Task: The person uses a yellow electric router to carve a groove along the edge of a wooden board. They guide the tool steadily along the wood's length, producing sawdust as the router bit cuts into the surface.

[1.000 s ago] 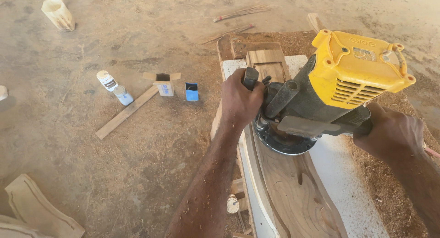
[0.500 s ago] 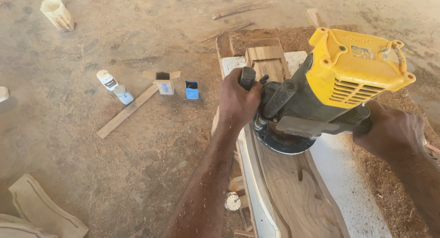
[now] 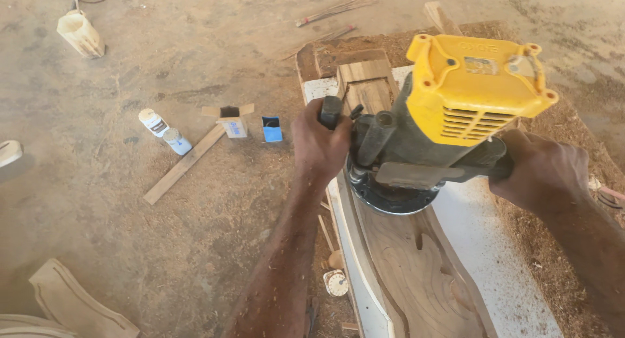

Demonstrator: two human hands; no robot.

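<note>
A router [image 3: 449,110] with a yellow top and dark grey body stands upright on a carved brown wooden board [image 3: 416,273]. My left hand [image 3: 319,146] is closed around its left handle. On the other side, my right hand [image 3: 543,172] grips the right handle. The round base of the tool rests on the board's upper part. The board carries curved, leaf-like grooves and lies on a white panel [image 3: 482,260]. A small square wooden block [image 3: 364,84] sits just beyond the router.
The dusty floor on the left holds a wooden strip [image 3: 185,163], two small bottles [image 3: 164,131], an open little carton [image 3: 231,120] and a blue box [image 3: 272,130]. Sawdust [image 3: 566,247] lies on the right. Shaped wooden pieces [image 3: 78,302] lie bottom left, a pale fluted post [image 3: 79,33] top left.
The router and both hands have slid slightly toward me along the board, and the view has shifted a little. Both grips stay the same.
</note>
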